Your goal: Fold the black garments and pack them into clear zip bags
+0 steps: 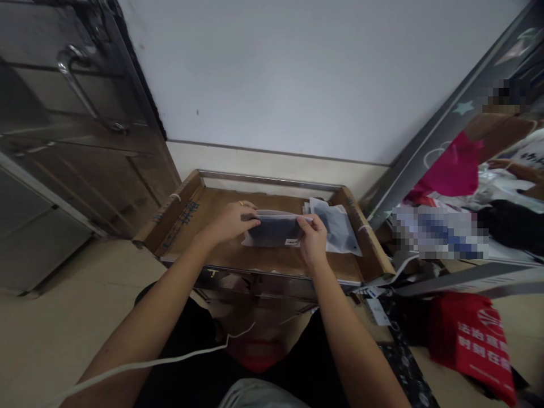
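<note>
A translucent plastic bag (272, 232) with something dark inside and a small white label near its lower right is held just over the cardboard-lined table (204, 198). My left hand (233, 220) grips its upper left corner, thumb in front and fingers behind. My right hand (313, 233) pinches the upper right corner between thumb and fingers. The bag's top edge bows slightly apart between my hands. Right of my right hand lie more translucent bags (342, 229) with dark contents, overlapping on the cardboard.
Raised cardboard sides (361, 232) border the table left and right. A white wall (272, 73) stands behind it, a metal door (85, 107) at left. At right are a cluttered shelf (510, 249) and a red bag (471, 340). A white cable (182, 356) crosses my left forearm.
</note>
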The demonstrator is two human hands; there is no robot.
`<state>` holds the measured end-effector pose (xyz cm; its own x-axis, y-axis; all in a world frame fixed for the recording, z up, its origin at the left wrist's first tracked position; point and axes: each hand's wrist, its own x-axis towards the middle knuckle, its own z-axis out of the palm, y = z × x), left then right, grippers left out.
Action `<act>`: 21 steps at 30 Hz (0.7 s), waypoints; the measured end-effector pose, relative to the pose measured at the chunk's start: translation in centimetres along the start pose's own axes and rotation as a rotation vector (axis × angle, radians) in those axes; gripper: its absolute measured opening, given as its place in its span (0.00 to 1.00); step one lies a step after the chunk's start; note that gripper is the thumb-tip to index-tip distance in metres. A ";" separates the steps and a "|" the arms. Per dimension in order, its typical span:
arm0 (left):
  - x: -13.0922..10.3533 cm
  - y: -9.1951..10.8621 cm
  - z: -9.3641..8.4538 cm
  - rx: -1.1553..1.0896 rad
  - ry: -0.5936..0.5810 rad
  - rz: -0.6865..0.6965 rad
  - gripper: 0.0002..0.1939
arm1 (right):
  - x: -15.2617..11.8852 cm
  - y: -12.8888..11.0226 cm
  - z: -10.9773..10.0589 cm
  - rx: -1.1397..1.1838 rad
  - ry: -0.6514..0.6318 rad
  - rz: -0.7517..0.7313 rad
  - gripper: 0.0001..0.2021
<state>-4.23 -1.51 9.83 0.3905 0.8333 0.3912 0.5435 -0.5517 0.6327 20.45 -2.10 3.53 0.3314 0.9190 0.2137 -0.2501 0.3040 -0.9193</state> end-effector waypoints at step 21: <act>-0.3 -5.8 7.5 -1.039 0.540 -0.636 0.24 | 1.7 3.1 3.2 -0.062 0.061 0.084 0.11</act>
<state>-1.97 1.19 1.00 -0.1913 0.9765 -0.0991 -0.3893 0.0172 0.9209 17.29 1.19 2.08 0.3671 0.9229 0.1165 -0.2231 0.2089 -0.9522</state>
